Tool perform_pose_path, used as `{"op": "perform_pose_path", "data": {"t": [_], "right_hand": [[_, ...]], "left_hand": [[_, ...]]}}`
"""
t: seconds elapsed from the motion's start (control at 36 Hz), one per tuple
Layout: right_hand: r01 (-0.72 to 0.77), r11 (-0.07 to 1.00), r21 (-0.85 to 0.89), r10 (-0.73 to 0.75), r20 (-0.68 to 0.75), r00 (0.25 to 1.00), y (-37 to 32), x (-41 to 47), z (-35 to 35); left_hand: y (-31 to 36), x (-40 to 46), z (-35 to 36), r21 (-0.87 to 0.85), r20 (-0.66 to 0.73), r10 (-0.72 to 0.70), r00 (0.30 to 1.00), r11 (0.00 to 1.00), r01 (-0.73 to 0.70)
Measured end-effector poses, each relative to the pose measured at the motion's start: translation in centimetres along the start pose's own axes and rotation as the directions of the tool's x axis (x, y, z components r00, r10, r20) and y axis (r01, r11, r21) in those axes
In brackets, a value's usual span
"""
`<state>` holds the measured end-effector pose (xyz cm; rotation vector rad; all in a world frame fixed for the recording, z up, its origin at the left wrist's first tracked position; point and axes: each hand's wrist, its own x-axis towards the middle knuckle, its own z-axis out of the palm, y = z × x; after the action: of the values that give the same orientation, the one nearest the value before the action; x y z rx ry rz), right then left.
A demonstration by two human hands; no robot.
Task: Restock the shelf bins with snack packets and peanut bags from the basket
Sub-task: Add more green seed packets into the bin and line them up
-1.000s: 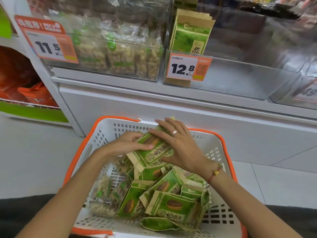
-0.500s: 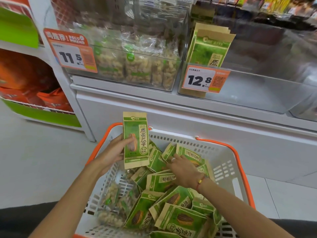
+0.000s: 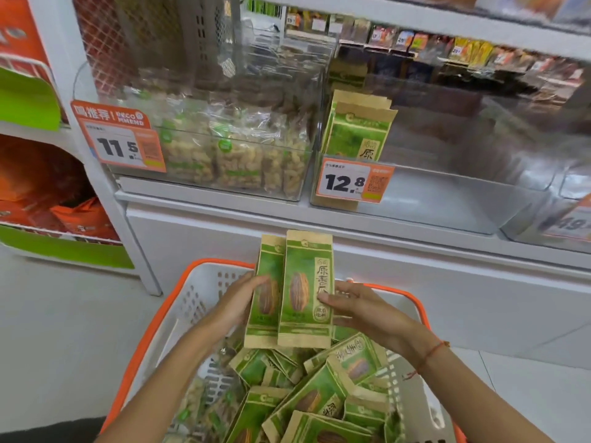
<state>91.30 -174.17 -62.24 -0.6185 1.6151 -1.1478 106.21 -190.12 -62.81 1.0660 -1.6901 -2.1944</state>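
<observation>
Shop shelf ahead; two upright snack packets (image 3: pixel 305 289) above basket (image 3: pixel 192 302), pinched between left grip (image 3: pixel 240 302) and right grip (image 3: pixel 355 306).

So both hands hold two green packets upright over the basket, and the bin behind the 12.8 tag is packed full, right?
Not full. The head view shows the bin behind the 12.8 tag nearly empty, a few packets at its left end. Left hand and right hand do hold two green packets over the basket.

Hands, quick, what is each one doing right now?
Left hand: grips the rear green snack packet.
Right hand: fingers hold the front green snack packet.
</observation>
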Motion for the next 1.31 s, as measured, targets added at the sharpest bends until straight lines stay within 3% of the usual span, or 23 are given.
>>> {"op": "perform_pose_path", "data": {"t": [0.08,0.19,0.31,0.42,0.5,0.64,0.75,0.83,0.89,1.03,1.17,1.31], "right_hand": [[0.071,0.996,-0.059,-0.074,-0.047,0.996,-0.5,-0.4,0.9],[0.186,0.967,-0.173,-0.223,-0.231,0.947,-1.6,-1.0,1.8],[0.212,0.943,-0.258,-0.304,-0.405,0.862,-3.4,-1.3,1.0],[0.281,0.909,-0.309,-0.360,-0.238,0.902,-6.7,-3.9,-0.2],[0.353,0.875,-0.330,-0.435,-0.219,0.873,-8.6,-5.5,-1.1],[0.318,0.928,-0.196,-0.367,-0.327,0.871,-12.5,-7.0,-4.1],[0.202,0.979,0.015,-0.190,-0.275,0.942,-16.5,-7.6,-7.5],[0.183,0.974,0.135,-0.140,-0.278,0.950,-19.4,-7.5,-10.3],[0.178,0.968,0.174,-0.114,-0.322,0.940,-21.4,-6.9,-12.1],[0.159,0.983,0.090,-0.100,-0.460,0.882,-23.6,-1.3,-17.1],[0.180,0.969,-0.171,-0.244,-0.511,0.824,-23.7,5.3,-20.0],[0.079,0.945,-0.318,-0.246,-0.532,0.810,-23.3,11.5,-20.8]], "left_hand": [[0.2,-0.8,1.7,-0.034,0.115,0.043,0.992,0.999,-0.039],[1.1,-1.7,3.0,0.084,0.085,0.204,0.975,0.974,-0.211],[2.9,-2.2,4.6,0.002,0.077,0.329,0.941,0.944,-0.330],[5.3,-3.0,6.9,-0.091,0.128,0.413,0.902,0.910,-0.404],[7.1,-2.9,8.5,-0.018,0.120,0.488,0.864,0.872,-0.490],[11.3,-1.7,9.4,0.154,-0.041,0.673,0.738,0.734,-0.661],[16.0,0.0,8.0,0.249,-0.216,0.807,0.550,0.590,-0.768],[19.5,3.1,6.9,0.387,-0.213,0.867,0.450,0.498,-0.776],[21.6,5.2,6.8,0.431,-0.199,0.858,0.474,0.511,-0.744],[23.8,9.4,7.9,0.406,-0.180,0.757,0.628,0.639,-0.654],[23.1,11.3,8.2,0.336,-0.211,0.734,0.645,0.674,-0.658],[22.6,11.9,7.7,0.348,-0.231,0.698,0.678,0.710,-0.612]]}}
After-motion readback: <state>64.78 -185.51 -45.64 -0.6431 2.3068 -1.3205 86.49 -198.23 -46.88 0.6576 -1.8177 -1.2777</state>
